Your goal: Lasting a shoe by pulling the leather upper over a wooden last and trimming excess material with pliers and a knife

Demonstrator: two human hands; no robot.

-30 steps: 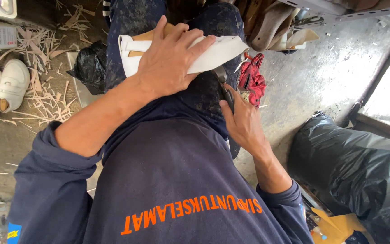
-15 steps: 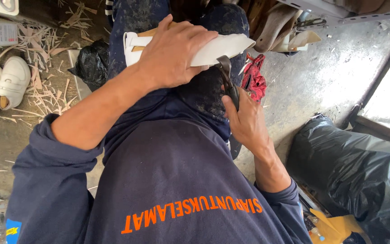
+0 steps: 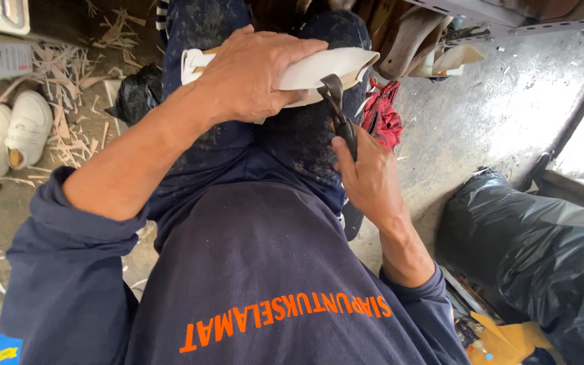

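Nearest the camera, a navy sweatshirt (image 3: 265, 284) with orange lettering fills the lower frame, both its sleeves pushed up the forearms. Just beyond the sweatshirt, the right hand (image 3: 370, 179) is closed around the handles of dark pincers (image 3: 339, 111), whose head bites the edge of a white shoe upper (image 3: 319, 67). Left of the pincers, the left hand (image 3: 255, 74) lies palm-down over the shoe upper, fingers wrapped across it and pressing it against the person's knees, which are clad in dark speckled trousers (image 3: 292, 135). The shoe upper lies crosswise on the lap, its far end showing white loops beside the left wrist.

Right of the shoe upper, a red cloth (image 3: 383, 115) lies on the grey concrete floor (image 3: 495, 115). Further right and lower, a bulging black plastic bag (image 3: 542, 250) sits near a bright doorway, with yellow cardboard (image 3: 501, 338) at its near edge.

Left of the shoe upper, a smaller black bag (image 3: 136, 94) rests among pale wood shavings (image 3: 55, 74). Beyond the shavings, a pair of white shoes (image 3: 11, 128) stands side by side at the frame's left edge. Behind the shoe upper, brown shoe parts (image 3: 414, 37) lean beneath a metal shelf (image 3: 508, 13).
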